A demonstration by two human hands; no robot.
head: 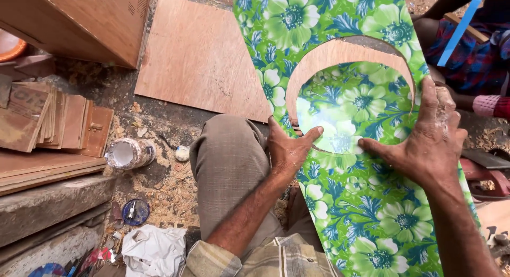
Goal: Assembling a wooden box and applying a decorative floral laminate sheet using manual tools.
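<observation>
A long board covered in green and blue floral laminate [372, 213] lies across my lap, with a round hole cut in it. A round disc of the same floral laminate [356, 104] sits tilted in the hole, its upper edge dropped so bare plywood shows above it. My left hand [289, 149] grips the board's left edge, thumb pressing the disc's lower left rim. My right hand [430, 136] lies spread over the board's right side, thumb on the disc's lower rim.
A plywood sheet [202, 56] lies on the sawdust floor beside a wooden box [95, 22]. Stacked wood offcuts [53, 117] sit at left, a white jar [130, 152] near my knee, a white cloth [154, 250] below. Another person [467, 48] sits at upper right.
</observation>
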